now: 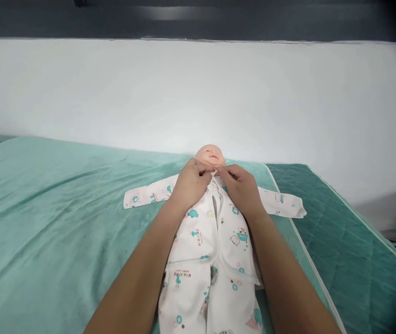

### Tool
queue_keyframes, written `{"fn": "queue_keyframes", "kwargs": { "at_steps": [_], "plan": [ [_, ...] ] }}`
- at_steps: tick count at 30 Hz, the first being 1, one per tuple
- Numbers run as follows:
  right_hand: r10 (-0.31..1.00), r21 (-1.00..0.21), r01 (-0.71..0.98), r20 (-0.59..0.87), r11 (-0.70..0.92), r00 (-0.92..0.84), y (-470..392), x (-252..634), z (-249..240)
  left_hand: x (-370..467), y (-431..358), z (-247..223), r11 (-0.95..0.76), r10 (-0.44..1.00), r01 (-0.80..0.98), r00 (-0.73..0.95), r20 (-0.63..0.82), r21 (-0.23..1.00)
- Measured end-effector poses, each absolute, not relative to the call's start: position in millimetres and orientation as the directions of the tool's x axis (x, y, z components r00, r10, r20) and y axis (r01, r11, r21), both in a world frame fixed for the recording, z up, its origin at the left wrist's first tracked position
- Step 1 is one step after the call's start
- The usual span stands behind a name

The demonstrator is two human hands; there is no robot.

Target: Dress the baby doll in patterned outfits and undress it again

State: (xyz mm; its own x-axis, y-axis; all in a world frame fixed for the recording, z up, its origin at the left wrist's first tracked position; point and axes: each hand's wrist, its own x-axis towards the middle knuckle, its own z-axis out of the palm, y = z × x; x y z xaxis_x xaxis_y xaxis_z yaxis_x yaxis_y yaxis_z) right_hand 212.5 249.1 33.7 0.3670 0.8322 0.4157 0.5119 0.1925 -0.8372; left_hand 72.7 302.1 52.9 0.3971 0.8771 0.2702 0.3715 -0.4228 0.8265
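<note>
A baby doll [210, 153] lies on its back, its head toward the wall. It wears a white printed baby shirt [198, 232] with both sleeves stretched out sideways, and matching trousers [184, 301]. At the neck, my left hand [192, 181] pinches one side of the shirt's collar. Close beside it, my right hand [237, 185] pinches the other side, fingertips nearly touching. Below my hands the shirt front gapes along its opening, with a pale button [211, 214] showing on the left edge. Whether the collar is fastened is hidden by my fingers.
A light green sheet [61, 222] covers the bed under the doll. To the right, a darker green quilted mattress cover [337, 241] shows past the sheet's white edge. Behind the bed stands a white wall [149, 93] with a dark band above.
</note>
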Motion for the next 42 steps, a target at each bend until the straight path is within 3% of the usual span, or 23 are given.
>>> {"fn": "queue_keyframes", "kwargs": {
  "at_steps": [19, 28, 35, 42],
  "plan": [
    [0.819, -0.868, 0.466, 0.389, 0.173, 0.421, 249.2, 210.0, 34.0, 73.3, 303.1, 49.5, -0.51, 0.846, 0.386, 0.384, 0.369, 0.769],
    [0.82, -0.772, 0.597, 0.476, 0.218, 0.317, 248.8, 210.6, 33.1, 72.4, 304.8, 49.9, -0.474, 0.868, 0.401, 0.362, 0.34, 0.784],
    [0.895, -0.72, 0.67, 0.403, 0.18, 0.192, 241.1, 210.3, 37.4, 70.0, 307.4, 48.4, -0.484, 0.859, 0.3, 0.342, 0.381, 0.822],
    [0.919, -0.813, 0.581, 0.259, 0.041, 0.297, 228.8, 202.8, 36.5, 57.5, 285.5, 46.9, -0.546, 0.827, 0.305, 0.345, 0.444, 0.78]
  ]
}}
